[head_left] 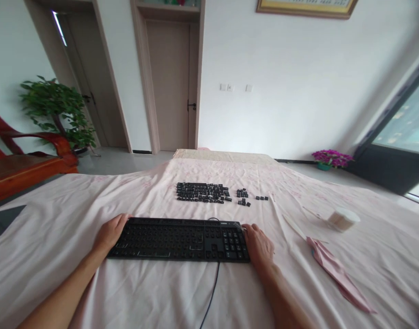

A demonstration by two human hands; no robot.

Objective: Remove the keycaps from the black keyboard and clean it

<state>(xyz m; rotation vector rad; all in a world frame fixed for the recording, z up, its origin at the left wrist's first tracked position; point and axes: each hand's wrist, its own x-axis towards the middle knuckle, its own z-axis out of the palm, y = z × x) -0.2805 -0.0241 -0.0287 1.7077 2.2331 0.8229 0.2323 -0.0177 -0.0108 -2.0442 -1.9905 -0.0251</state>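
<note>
A black keyboard (161, 237) lies on the pale cloth, its main key area bare of keycaps while the number pad at the right end still carries its caps. My left hand (111, 233) grips the keyboard's left end, fingers at the upper corner. At the opposite end my right hand (259, 244) holds the right edge. Something thin and greyish shows by its fingertips, too small to name. Beyond the keyboard, loose black keycaps (200, 193) sit in rows, with smaller groups of keycaps (242, 193) to their right.
A black cable (214, 285) runs from the keyboard toward me. Right of my right hand lie a folded pink cloth (339, 274) and a clear tub of cotton swabs (344, 220). A dark flat object (5, 221) rests at the far left. A wooden chair (31, 155) stands beyond it.
</note>
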